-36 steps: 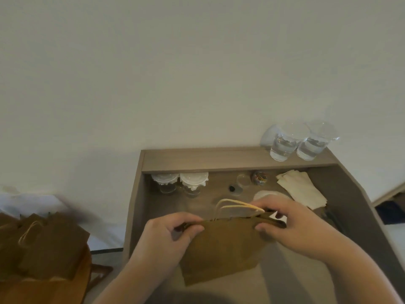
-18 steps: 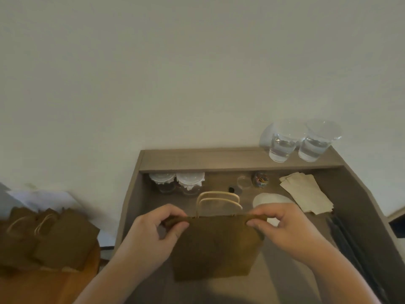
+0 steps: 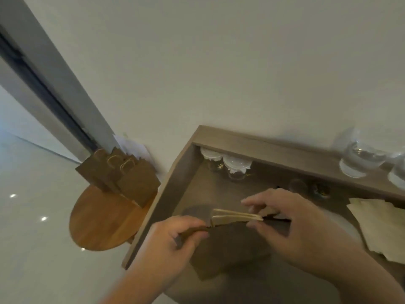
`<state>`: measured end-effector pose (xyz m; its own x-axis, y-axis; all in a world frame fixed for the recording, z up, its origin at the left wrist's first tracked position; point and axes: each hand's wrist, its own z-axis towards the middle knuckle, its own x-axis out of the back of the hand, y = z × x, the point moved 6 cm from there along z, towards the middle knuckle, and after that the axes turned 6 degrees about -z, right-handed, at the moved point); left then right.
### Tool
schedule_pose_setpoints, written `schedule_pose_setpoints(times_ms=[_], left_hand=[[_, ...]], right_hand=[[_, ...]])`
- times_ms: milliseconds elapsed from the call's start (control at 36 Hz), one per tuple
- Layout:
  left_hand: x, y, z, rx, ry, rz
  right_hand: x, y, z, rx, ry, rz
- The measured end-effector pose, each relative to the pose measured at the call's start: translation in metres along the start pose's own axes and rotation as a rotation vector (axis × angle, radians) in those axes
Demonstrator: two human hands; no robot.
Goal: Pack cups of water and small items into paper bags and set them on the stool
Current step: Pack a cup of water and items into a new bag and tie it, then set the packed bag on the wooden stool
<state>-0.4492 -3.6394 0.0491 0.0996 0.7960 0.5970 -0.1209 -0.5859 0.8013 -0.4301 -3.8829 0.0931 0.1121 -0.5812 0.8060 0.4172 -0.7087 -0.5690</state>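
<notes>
A left hand [image 3: 175, 235] and right hand [image 3: 291, 224] are pinching the top corners of a brown paper bag [image 3: 230, 249] over the desk [image 3: 166, 194]. On the stool [image 3: 103, 220] to the left, other bags [image 3: 131, 178] are standing.

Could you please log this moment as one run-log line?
left hand: grips top edge of brown paper bag | right hand: holds same edge | bag: above grey-brown desk | round wooden stool: other bags standing

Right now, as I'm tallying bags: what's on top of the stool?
Brown paper bags stand bunched on the stool, handles up. Their contents and exact number are hidden.
</notes>
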Motion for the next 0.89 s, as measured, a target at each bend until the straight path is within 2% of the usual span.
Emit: schedule_pose_setpoints(times_ms=[56, 111, 194, 250, 361, 500, 611, 694, 750, 833, 889], left_hand=[[0.002, 0.002, -0.009, 0.034, -0.004, 0.023], [0.006, 0.002, -0.018, 0.060, 0.005, 0.035], [0.015, 0.000, -0.032, 0.100, -0.001, 0.047], [0.023, -0.005, -0.043, 0.121, 0.008, 0.035], [0.047, -0.017, -0.073, 0.183, 0.055, -0.018], [0.087, -0.040, -0.120, 0.234, 0.055, -0.090], [0.126, -0.065, -0.160, 0.215, 0.018, -0.150], [0.165, -0.084, -0.197, 0.113, 0.112, -0.176], [0.189, -0.114, -0.218, 0.134, 0.127, -0.187], [0.218, -0.171, -0.235, 0.254, 0.026, -0.148], [0.240, -0.206, -0.247, 0.233, 0.093, -0.130]], right_hand=[[-0.002, -0.014, 0.004, 0.075, 0.002, 0.144], [-0.002, -0.027, 0.009, 0.138, -0.026, 0.190], [0.000, -0.047, 0.012, 0.159, -0.167, 0.280], [-0.002, -0.059, 0.012, 0.166, -0.235, 0.290], [-0.012, -0.094, 0.013, 0.183, -0.214, 0.290], [-0.041, -0.158, 0.012, 0.176, -0.295, 0.364], [-0.078, -0.219, 0.013, 0.109, -0.372, 0.413], [-0.112, -0.264, 0.013, 0.025, -0.378, 0.455], [-0.140, -0.294, 0.014, -0.040, -0.375, 0.470], [-0.186, -0.342, 0.017, -0.096, -0.365, 0.471], [-0.220, -0.364, 0.021, -0.142, -0.390, 0.449]])
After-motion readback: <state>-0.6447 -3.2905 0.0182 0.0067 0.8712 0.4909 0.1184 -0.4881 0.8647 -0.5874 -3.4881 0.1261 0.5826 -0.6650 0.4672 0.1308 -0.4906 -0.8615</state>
